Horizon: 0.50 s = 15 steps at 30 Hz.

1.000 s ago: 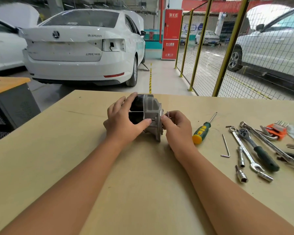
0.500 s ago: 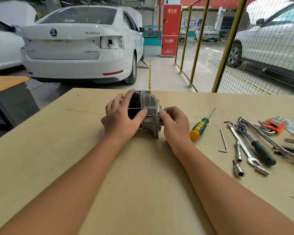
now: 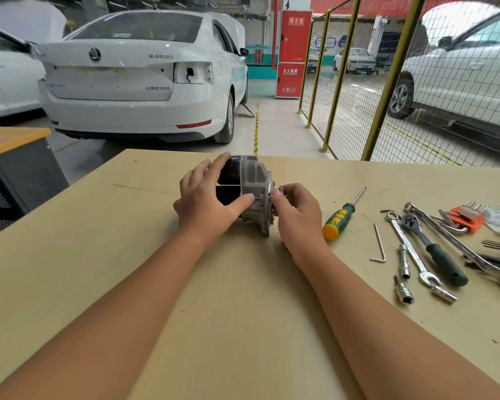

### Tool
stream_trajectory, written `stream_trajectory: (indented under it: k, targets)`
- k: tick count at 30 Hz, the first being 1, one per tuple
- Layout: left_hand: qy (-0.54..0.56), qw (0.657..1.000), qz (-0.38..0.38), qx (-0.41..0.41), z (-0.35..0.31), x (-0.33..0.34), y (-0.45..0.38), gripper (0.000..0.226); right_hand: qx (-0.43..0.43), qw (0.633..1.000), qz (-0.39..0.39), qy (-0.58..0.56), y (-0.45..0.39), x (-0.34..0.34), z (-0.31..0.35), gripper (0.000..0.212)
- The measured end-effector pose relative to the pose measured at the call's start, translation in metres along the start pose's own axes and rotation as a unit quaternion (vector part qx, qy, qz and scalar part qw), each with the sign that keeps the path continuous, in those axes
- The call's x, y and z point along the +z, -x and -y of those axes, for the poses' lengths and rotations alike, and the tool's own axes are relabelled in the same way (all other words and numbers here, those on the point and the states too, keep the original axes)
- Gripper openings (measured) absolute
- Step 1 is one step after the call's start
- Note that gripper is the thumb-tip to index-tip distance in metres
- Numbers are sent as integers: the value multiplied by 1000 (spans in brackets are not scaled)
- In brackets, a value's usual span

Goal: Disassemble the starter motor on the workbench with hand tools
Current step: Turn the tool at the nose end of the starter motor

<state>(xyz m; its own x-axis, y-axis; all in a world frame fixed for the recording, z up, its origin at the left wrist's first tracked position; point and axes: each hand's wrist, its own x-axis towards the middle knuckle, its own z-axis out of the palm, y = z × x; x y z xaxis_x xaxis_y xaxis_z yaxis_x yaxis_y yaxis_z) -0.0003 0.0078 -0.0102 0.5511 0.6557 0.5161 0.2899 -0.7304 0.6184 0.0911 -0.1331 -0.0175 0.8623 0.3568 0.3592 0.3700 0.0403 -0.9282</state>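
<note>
A: What is the largest thing beyond the workbench (image 3: 156,284)?

B: A white car (image 3: 139,79) stands past the bench's far edge, its tail toward the bench. The boot lid reads "SUPERB" and carries a round badge; the smaller lettering low on the lid is too blurred to read. One rear lamp is out of its socket.

A: And to the right of the car?

B: A red cabinet (image 3: 293,50) with Chinese characters and the digits "119" near its foot. Right of that, a yellow-framed mesh fence (image 3: 387,90) runs toward the bench, with a silver car (image 3: 468,79) behind the mesh.

A: Where is the starter motor (image 3: 248,192)?

B: On the bench near its far edge, lying on its side, black body to the left, grey cast housing to the right.

A: The hands?

B: The left hand (image 3: 208,203) wraps the black body, thumb against the housing. The right hand (image 3: 298,212) is at the housing's right face, fingers curled, thumb and forefinger pinching something small there; what it is cannot be told.

A: Tools?

B: All right of the motor: a ratchet wrench (image 3: 433,249) with a dark green grip, a combination spanner (image 3: 413,252), a green-and-yellow screwdriver (image 3: 341,217), an orange hex key set (image 3: 468,216), a loose hex key (image 3: 378,248), and two sockets (image 3: 404,291) nearest the person.
</note>
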Motion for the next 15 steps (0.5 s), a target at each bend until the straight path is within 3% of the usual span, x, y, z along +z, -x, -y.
stream_trajectory:
  k: [3,8,15]
  targets:
    - [5,1000,4,4,2,-2,0,93,-1,1000,-1,4,0,0,-1,17]
    - [7,1000,-7,-9,-2,1,0,75,-10,1000,-4,20,0,1,-3,19]
    - [-5,1000,16,-2,0,-2,1,90,-16,1000,-6,15,0,0,-4,20]
